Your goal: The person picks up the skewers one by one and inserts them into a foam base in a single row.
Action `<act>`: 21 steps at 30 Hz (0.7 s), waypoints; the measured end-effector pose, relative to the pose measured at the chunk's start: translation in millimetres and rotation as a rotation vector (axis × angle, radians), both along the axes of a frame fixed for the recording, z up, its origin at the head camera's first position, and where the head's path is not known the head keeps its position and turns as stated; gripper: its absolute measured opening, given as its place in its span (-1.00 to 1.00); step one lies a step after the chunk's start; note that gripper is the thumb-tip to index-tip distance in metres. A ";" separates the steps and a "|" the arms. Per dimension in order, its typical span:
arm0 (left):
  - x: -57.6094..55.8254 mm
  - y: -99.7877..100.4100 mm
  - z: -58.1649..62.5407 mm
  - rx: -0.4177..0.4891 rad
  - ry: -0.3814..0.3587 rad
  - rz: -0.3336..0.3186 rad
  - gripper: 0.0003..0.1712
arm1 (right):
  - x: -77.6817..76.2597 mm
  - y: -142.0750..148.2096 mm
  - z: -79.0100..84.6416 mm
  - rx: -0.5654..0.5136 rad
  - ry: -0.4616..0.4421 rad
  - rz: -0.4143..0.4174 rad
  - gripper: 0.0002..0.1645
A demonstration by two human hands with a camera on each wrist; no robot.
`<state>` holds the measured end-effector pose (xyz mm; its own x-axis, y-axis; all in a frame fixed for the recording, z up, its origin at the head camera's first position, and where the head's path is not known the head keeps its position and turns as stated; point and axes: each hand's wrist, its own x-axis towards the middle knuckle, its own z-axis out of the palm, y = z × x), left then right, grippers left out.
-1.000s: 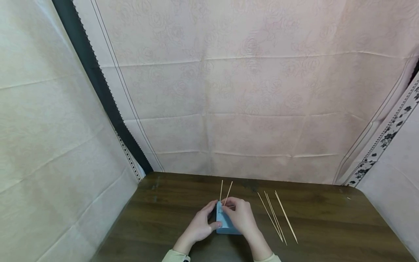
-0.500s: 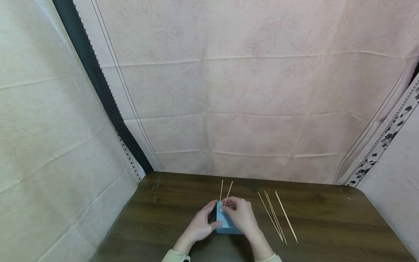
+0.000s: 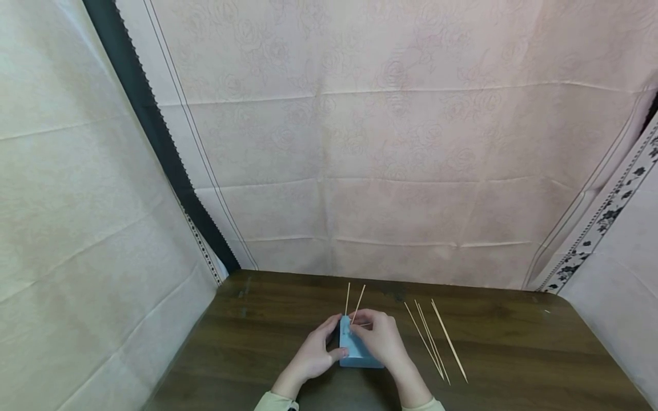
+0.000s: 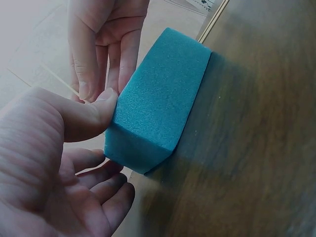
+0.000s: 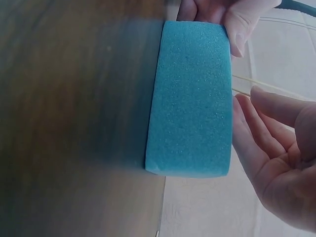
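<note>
A pale blue foam block lies on the table, and its textured side fills the middle of both wrist views. Around its left end my left hand holds it, thumb on the near edge and fingers at the far side. Two thin wooden skewers, one nearly upright and one leaning right, rise from the block's far left part. My right hand pinches the leaning skewer low down, close to the foam; in the right wrist view the thumb and fingers of this hand meet it beside the block.
Several loose skewers lie on the dark wooden table to the right of my right hand. Pale patterned cloth hangs behind the table, with more cloth at both sides.
</note>
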<state>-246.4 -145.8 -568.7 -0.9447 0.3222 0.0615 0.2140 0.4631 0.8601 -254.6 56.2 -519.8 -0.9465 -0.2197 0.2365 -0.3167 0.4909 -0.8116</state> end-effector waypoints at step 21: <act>2.1 0.6 3.5 -0.009 -0.022 0.013 -0.05 | -3.6 11.2 -0.4 -0.028 -0.013 -0.005 -0.78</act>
